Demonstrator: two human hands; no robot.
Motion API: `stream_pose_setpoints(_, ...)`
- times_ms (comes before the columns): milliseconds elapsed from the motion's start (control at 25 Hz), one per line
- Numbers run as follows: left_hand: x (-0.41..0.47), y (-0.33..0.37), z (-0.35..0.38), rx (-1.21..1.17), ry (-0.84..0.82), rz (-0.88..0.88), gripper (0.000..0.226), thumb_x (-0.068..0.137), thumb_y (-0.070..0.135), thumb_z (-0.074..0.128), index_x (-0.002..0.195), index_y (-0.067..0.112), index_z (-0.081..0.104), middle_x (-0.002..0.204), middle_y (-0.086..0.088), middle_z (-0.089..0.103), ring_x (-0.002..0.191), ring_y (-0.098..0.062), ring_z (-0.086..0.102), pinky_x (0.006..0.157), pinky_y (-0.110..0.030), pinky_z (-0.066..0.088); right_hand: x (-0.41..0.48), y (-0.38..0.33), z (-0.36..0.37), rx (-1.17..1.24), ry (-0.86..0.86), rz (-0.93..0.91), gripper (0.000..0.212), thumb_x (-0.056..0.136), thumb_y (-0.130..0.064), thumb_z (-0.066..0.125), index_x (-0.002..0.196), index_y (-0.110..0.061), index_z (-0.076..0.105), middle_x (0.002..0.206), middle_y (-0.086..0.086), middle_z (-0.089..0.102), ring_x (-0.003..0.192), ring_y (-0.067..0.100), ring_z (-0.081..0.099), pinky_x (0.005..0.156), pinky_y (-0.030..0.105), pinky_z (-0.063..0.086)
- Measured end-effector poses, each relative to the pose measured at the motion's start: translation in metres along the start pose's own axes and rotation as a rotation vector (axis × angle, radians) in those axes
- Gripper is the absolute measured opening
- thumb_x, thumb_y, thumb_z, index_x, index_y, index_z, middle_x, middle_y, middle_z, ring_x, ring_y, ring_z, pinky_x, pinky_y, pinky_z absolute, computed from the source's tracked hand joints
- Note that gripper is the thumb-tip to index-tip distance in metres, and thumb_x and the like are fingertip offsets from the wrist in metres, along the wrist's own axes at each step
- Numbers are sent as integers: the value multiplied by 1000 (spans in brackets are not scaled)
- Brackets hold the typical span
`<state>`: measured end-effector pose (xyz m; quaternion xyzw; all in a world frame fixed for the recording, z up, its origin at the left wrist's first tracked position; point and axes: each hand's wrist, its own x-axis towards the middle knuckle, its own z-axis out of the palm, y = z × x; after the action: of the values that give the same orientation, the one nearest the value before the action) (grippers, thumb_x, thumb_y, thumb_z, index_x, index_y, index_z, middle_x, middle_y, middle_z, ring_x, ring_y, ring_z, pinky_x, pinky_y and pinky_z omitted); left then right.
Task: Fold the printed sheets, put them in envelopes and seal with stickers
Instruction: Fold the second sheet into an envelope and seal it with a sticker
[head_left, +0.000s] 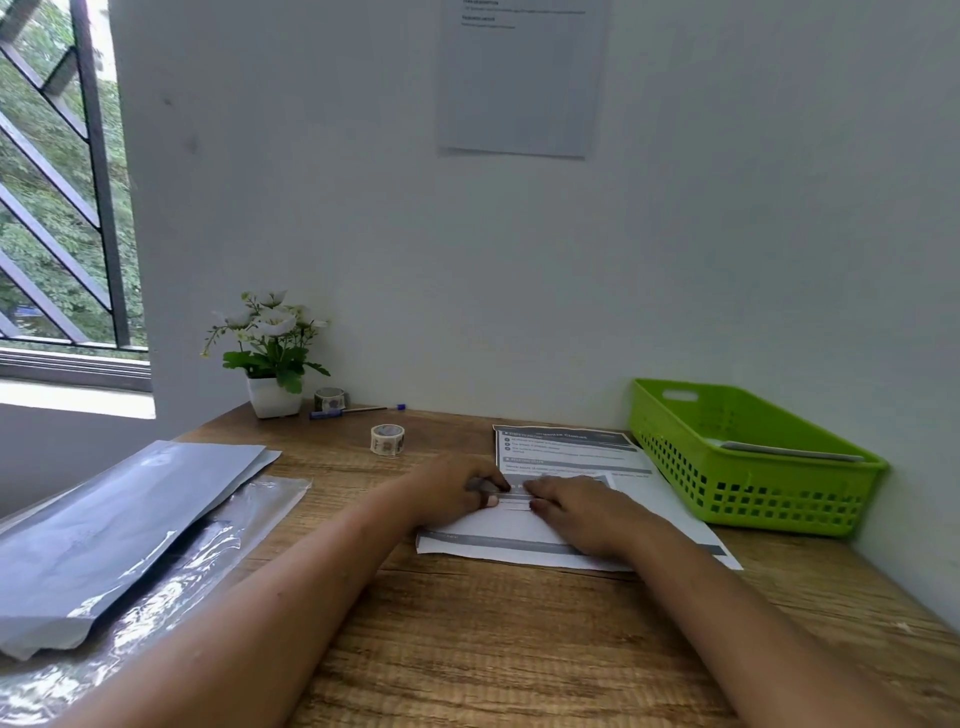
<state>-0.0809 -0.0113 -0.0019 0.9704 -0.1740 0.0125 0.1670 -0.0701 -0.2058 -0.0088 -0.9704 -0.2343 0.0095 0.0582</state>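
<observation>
A printed sheet (498, 540) lies folded over on top of a stack of printed sheets (566, 448) on the wooden desk (493, 649). My left hand (452, 491) and my right hand (582, 512) press flat on the folded sheet, fingertips almost meeting at its far edge. Grey envelopes (119, 525) lie at the left on a clear plastic sleeve (218, 566). A sticker tape roll (387, 439) stands just beyond my left hand; a second roll (330, 399) sits near the wall.
A green plastic basket (748, 499) with a flat grey item inside stands at the right against the wall. A potted white flower (270, 353) and a blue pen (353, 411) are at the back left. A paper sheet (519, 78) hangs on the wall.
</observation>
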Motion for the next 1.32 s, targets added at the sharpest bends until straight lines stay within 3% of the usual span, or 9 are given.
stream_pose_setpoints(320,-4,-20,-6,52,-170,-105,56,98,48,34,149,30,22,158,1,18,145,-23,17,116,-40,12,-8,19,-9,-260,-19,333,51,99,-47,22,135,-18,43,143,7,47,133,24,42,114,48,20)
stream_pose_setpoints(440,-4,-22,-6,39,-152,-99,53,98,46,34,148,30,24,157,2,20,144,-22,20,116,-38,14,-20,4,-21,-159,8,177,57,95,-59,26,138,-25,42,147,-1,41,139,21,33,117,53,7)
stream_pose_setpoints(560,-4,-25,-6,-50,-119,-111,46,97,41,41,142,32,36,150,2,35,135,-21,35,112,-36,26,-31,-14,-41,110,-74,-7,78,79,-71,48,146,-35,30,156,-7,26,143,17,26,118,40,19)
stream_pose_setpoints(640,-5,-26,-7,-102,-96,-104,40,97,36,46,137,32,43,145,3,42,130,-18,40,109,-34,30,-36,-22,-44,40,-138,-66,83,70,-70,62,142,-39,36,152,-10,34,138,15,34,112,33,29)
stream_pose_setpoints(840,-7,-27,-11,-247,-10,-138,40,95,7,42,129,25,55,138,0,51,125,-17,45,101,-29,32,-37,-20,-47,32,109,-145,30,89,-37,57,117,-30,62,117,-11,64,106,12,59,92,33,48)
stream_pose_setpoints(960,-9,-25,-14,-325,15,-223,39,98,18,41,137,23,47,141,-4,49,126,-22,46,103,-34,35,-37,-17,-49,-88,339,-139,16,96,-30,46,95,-27,61,96,-2,67,92,21,63,73,32,47)
stream_pose_setpoints(1040,-10,-24,-18,-513,36,-258,44,99,39,36,139,22,42,138,-5,53,128,-21,45,111,-38,30,-34,-14,-46,-128,448,-138,21,97,-32,45,110,-29,61,103,0,69,97,24,63,75,32,46)
stream_pose_setpoints(1160,-11,-21,-23,-795,32,-322,88,79,77,24,145,19,29,115,-4,69,128,-24,47,117,-49,16,-29,-8,-38,-109,437,-78,38,97,-36,46,135,-33,46,128,-5,60,118,18,54,99,35,36)
stream_pose_setpoints(1320,-13,-9,-18,-507,23,-255,62,86,53,55,134,15,46,124,-3,58,112,-21,52,100,-36,38,-20,-3,-17,-307,357,49,67,95,-44,44,151,-31,8,155,-8,21,144,18,17,114,55,5)
